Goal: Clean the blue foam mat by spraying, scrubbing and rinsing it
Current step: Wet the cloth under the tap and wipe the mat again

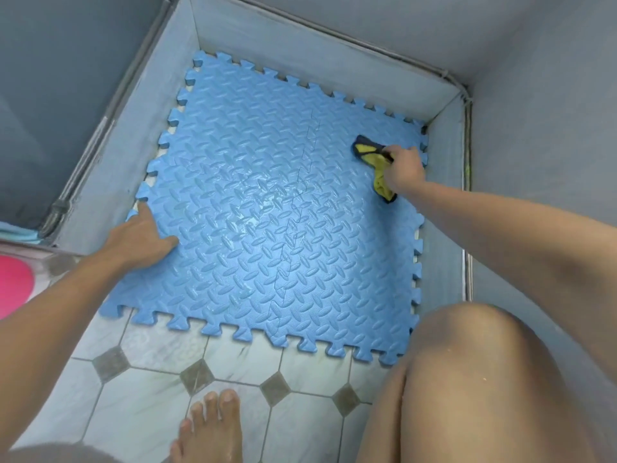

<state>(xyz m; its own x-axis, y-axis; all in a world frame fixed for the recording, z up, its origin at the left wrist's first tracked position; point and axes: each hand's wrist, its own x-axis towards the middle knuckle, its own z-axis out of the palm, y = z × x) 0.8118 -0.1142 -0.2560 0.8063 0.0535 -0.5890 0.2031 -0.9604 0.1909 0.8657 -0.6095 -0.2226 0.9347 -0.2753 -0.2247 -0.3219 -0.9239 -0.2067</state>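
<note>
The blue foam mat (267, 208), made of interlocking tiles with a raised pattern and toothed edges, lies flat on the tiled floor in a corner. Its middle looks wet and shiny. My right hand (402, 168) is at the mat's far right corner, shut on a yellow cloth with a dark border (369, 152) that it presses onto the mat. My left hand (142, 237) rests flat on the mat's left edge, fingers spread, holding nothing.
Grey walls (334, 55) close in the mat at the back, left and right. White floor tiles with dark diamonds (200, 375) lie in front. My bare foot (208, 429) and right knee (474, 372) are near the front edge. A pink object (13, 285) sits at the left.
</note>
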